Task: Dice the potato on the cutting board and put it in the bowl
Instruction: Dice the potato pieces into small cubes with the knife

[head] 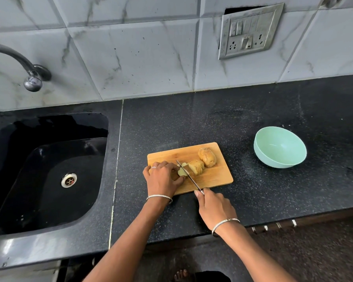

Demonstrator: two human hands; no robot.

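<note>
A small wooden cutting board (212, 177) lies on the black counter. Two brown potato chunks rest on it: one potato chunk (207, 157) at the far right, another potato chunk (196, 166) beside the blade. My left hand (162, 178) holds a pale cut potato piece (181, 172) down at the board's left end. My right hand (215, 207) grips the knife handle at the board's near edge. The knife blade (189, 176) runs diagonally across the pale piece, right beside my left fingers. A mint green bowl (280, 146) stands empty to the right of the board.
A black sink (45, 171) with a steel drain fills the left side, under a curved tap (32, 78). The tiled wall carries a switch and socket plate (250, 31). The counter's front edge (273, 222) runs just below my right wrist.
</note>
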